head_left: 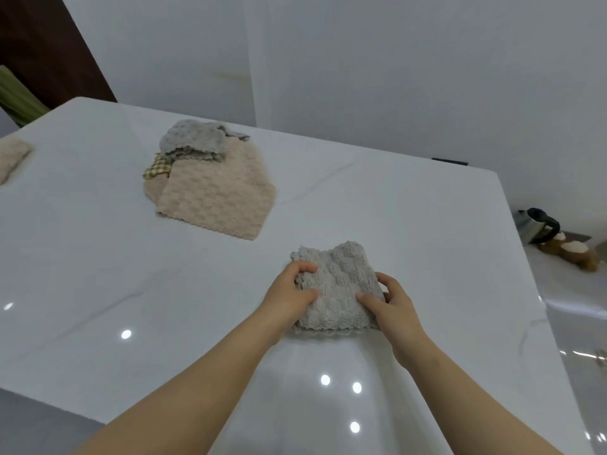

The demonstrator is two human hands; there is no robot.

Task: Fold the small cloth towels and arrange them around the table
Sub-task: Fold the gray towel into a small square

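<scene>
– Grey fluffy towel, folded small: where does it lie?

– On the glossy white marble-look desk, in the near half and a little right of centre, straight ahead of the person. Its near edge rests flat on the desk. The far part looks bunched and slightly raised.

– And the hands?

– Both grasp it. The left hand reaches in from the lower left on a bare, outstretched forearm. Its fingers are curled over the towel's left edge and its thumb is pressed on the top face. The right hand comes in from the lower right. Its thumb lies on top of the cloth and its fingers are wrapped round the right edge. The two forearms converge on the towel like a V, with the wrists low over the desk.

– Any other towels?

– Farther back and to the left, well apart from the hands, a beige waffle-textured towel lies spread flat. A second grey scallop-edged towel is heaped on its far corner. A yellow-green checked cloth pokes out from under that heap at the left. At the far left edge of the view a folded beige towel sits alone on the desk.

– Beyond the desk?

– A plain white wall, with a dark brown panel at the upper left. A metal kettle with a black handle stands low at the right. Just beside it is something brown and white that I cannot make out.
</scene>
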